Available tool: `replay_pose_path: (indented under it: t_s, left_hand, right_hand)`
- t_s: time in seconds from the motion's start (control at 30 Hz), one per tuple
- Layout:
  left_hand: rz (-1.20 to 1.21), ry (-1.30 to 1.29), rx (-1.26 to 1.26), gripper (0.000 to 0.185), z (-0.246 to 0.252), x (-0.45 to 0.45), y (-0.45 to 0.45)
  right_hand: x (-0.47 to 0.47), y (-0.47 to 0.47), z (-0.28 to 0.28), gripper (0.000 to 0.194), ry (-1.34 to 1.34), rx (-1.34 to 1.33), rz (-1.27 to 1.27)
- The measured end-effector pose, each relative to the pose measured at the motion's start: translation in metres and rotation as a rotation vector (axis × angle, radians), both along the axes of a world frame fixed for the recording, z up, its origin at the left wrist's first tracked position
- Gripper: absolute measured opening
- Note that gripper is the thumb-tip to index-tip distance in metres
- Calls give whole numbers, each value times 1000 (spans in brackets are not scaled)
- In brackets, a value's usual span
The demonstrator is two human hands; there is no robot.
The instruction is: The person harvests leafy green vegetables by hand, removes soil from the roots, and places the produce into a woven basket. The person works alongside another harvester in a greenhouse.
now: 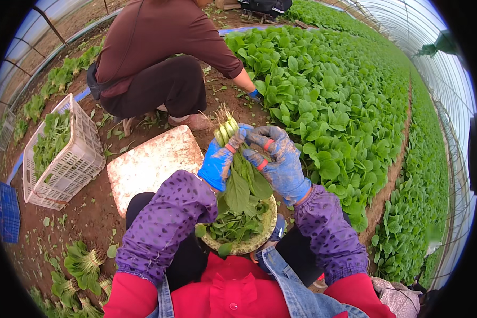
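My left hand (216, 165), in a soiled blue glove, grips a small bunch of leafy greens (240, 189). Its pale stems and thin roots point up and away from me, and the leaves hang down. Close against the bunch's right side is my right hand (284, 167), gloved alike, with orange bands around its bent fingers. Its fingertips meet the left fingers near the stems; whether they pinch anything cannot be made out. Below both hands, between my legs, a round basin (238, 249) holds loose leaves (240, 228).
A dirty white board (155, 161) lies on the soil, left of my hands. Beyond it stands a white plastic crate (73, 167) of greens, near a blue crate (8, 214). Bundled greens (83, 264) lie lower left. A co-worker (163, 47) squats ahead, reaching into the planted bed (326, 111).
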State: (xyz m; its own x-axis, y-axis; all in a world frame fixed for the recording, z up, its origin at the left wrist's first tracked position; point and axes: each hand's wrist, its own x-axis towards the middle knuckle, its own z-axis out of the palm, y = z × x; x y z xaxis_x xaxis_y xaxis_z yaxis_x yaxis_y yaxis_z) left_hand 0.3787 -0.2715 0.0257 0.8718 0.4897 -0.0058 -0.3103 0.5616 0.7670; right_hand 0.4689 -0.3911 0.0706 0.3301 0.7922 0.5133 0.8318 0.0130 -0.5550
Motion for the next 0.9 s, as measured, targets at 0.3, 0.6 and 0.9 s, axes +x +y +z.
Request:
replay_pose_path:
  t_s: [0.3,0.6,0.9]
  left_hand:
    - [-250,53,306,30,9,-10,-13]
    - [-133,77,29,37,19,-13,20]
    - [-108,343,135,26,-2,-16,27]
  right_hand:
    - [25,5,0,11,402,11,108]
    - [150,-156,-61,24,948,-554,-81]
    - [64,-290,-393,31,689,-929,-597]
